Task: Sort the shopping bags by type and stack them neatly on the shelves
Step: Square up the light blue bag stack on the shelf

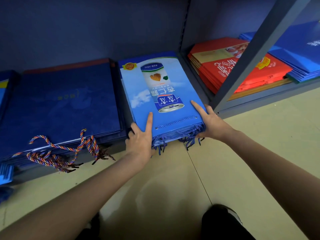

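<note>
Two hands, left hand (pixel 140 139) and right hand (pixel 212 124), gripping one light blue bag stack (pixel 162 94); beside, one dark blue bag stack (pixel 60 108).

Partly unseen: far-left blue bag stack (pixel 4 94) cut by the frame edge; red bag stack (pixel 223 66) crossed by the shelf upright (pixel 256 49); gold lettering (pixel 66 96) on navy bags (pixel 60 104) too small to read

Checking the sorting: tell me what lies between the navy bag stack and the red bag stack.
The light blue can-print stack, gripped by both hands, then the shelf upright; shown in the head view.
</note>
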A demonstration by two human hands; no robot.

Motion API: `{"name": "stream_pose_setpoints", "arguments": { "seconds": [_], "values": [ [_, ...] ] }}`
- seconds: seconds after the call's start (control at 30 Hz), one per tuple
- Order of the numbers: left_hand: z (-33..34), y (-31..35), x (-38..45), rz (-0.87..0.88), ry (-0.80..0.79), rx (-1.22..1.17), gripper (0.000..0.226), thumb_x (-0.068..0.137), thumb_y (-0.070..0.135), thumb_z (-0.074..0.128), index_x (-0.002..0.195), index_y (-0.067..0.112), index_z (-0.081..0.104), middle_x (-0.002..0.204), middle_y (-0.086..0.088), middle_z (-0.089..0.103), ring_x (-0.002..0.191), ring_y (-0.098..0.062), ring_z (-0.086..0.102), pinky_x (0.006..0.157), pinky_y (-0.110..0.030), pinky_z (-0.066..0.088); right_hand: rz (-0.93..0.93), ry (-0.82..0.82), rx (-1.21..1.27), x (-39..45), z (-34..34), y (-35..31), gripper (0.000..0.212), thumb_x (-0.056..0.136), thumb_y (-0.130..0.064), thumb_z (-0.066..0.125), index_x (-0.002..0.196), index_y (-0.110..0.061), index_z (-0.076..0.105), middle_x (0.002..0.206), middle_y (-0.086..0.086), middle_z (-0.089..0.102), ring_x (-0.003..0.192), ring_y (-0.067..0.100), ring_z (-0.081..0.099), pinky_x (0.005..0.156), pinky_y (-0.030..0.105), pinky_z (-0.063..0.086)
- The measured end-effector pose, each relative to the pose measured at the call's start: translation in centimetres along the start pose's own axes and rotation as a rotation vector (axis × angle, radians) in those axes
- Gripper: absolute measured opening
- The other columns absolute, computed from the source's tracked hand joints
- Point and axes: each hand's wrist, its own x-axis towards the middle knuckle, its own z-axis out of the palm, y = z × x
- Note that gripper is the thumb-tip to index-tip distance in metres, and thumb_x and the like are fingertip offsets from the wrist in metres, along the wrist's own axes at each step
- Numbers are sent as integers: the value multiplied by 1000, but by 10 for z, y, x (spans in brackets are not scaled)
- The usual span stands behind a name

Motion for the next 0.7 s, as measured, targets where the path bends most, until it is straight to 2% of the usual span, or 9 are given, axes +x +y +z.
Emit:
{"name": "stream_pose_setpoints", "arguments": {
  "seconds": [0.1,0.17,0.2,0.3,0.37,0.47,0.53,0.63,0.7],
  "values": [
    [11,2,1,-26,70,-26,118,81,7,71,141,40,-24,138,-22,14,93,-30,48,72,-33,44,-22,26,93,2,1,5,125,63,-14,86,144,-49,-2,149,6,12,125,36,41,103,42,38],
    [13,1,-1,-21,67,-143,116,79,5,71,143,42,-19,143,-22,6,78,-26,47,68,-30,42,-30,27,129,2,2,5,123,62,-13,86,144,-48,1,148,5,14,128,33,38,104,40,36],
    [14,1,-2,-10,73,-213,115,78,5,72,143,44,-15,145,-20,4,76,-26,48,70,-29,43,-35,28,137,3,2,5,122,63,-13,86,144,-48,2,148,5,14,129,32,37,104,40,36],
    [14,0,-6,25,77,-402,114,74,8,76,145,46,-6,145,-15,3,98,-32,53,92,-37,48,-25,13,182,4,1,4,120,63,-12,85,145,-47,5,146,6,15,129,31,34,105,37,35],
    [6,1,-8,20,58,-468,115,73,12,78,145,46,-5,143,-14,7,107,-34,52,98,-40,45,-21,7,222,2,-3,4,119,63,-12,85,145,-46,6,137,7,22,124,30,37,103,33,35],
    [-16,-4,-10,-3,12,-560,115,72,16,80,144,47,-4,139,-12,14,98,-23,49,91,-23,39,-48,19,255,-3,-15,0,119,60,-18,88,146,-44,9,123,4,25,121,27,38,104,26,30],
    [-31,-8,-13,-4,1,-577,115,70,19,81,146,44,-2,140,-12,16,100,-22,44,83,-18,31,-73,55,277,-6,-24,-5,119,57,-21,89,146,-41,14,129,7,26,125,25,36,106,23,25],
    [-47,-5,-12,3,14,-576,117,69,22,82,147,43,-3,139,-12,17,95,-21,42,84,-22,33,-54,179,364,-10,-36,-8,116,55,-25,89,146,-39,19,135,9,31,128,25,35,106,25,26],
    [-55,-3,-7,8,36,-537,118,70,20,82,146,42,-5,139,-12,16,93,-22,45,83,-26,37,-33,253,431,-8,-39,-11,120,55,-25,89,147,-37,14,137,9,33,129,23,35,108,30,27]
  ]
}}
